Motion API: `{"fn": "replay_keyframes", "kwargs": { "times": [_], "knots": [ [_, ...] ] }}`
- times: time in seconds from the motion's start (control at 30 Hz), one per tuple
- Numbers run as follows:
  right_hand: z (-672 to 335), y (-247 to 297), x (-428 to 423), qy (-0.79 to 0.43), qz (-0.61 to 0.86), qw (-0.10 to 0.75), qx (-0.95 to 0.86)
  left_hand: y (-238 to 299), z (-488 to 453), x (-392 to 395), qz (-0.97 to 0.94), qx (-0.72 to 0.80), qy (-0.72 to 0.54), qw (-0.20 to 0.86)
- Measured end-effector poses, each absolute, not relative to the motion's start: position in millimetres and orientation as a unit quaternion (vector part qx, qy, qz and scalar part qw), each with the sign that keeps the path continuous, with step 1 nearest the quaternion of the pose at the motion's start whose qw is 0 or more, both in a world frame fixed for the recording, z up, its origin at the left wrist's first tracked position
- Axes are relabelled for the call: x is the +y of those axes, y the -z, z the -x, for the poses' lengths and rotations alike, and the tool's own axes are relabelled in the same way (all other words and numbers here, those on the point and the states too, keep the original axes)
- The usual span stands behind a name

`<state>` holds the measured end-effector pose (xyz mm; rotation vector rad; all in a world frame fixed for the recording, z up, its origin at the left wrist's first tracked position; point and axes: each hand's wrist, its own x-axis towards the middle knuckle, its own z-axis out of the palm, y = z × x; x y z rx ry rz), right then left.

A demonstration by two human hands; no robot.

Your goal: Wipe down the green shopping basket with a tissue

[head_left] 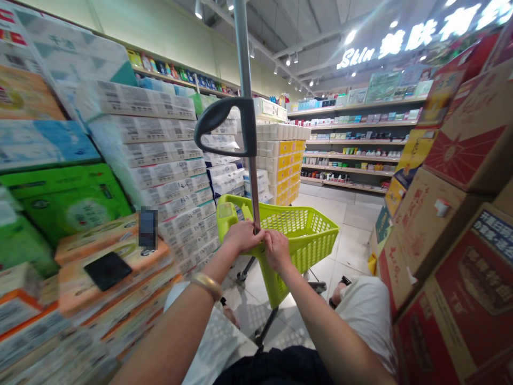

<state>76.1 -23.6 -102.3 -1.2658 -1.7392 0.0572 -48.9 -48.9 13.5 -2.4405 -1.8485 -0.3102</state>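
Observation:
A lime-green plastic shopping basket [308, 235] on wheels stands on the tiled floor in front of me. A grey metal pole [249, 160] with a dark loop handle [224, 125] rises from its near rim. My left hand [242, 236], with a gold bangle on its wrist, is curled over the rim at the foot of the pole. My right hand [276, 249] is closed on the same rim right beside it. The basket looks empty inside.
Stacked tissue and paper-roll packs [160, 160] fill the left side, with a dark phone [107, 270] lying on orange packs. Brown and red cartons [449, 214] tower on the right. Product shelves [352, 155] line the far end of the aisle.

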Motion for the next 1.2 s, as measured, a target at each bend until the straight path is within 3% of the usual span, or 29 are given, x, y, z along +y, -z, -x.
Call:
{"fn": "replay_keyframes", "kwargs": {
  "times": [0.13, 0.37, 0.53, 0.87, 1.2],
  "knots": [
    [-76, 107, -29, -0.034, 0.475, 0.508, -0.718, -14, 49, -50, 0.792, -0.602, 0.102, 0.029],
    [-95, 118, -24, -0.049, 0.533, 0.533, -0.655, -13, 48, -49, 0.789, -0.605, 0.107, 0.027],
    [-71, 114, -42, -0.047, 0.443, 0.571, -0.690, -11, 50, -47, 0.792, -0.601, 0.102, 0.038],
    [-97, 132, -27, -0.014, 0.540, 0.560, -0.629, -11, 51, -46, 0.792, -0.602, 0.101, 0.032],
    [-81, 119, -35, -0.028, 0.462, 0.525, -0.714, -17, 52, -48, 0.792, -0.602, 0.095, 0.031]
  ]
}}
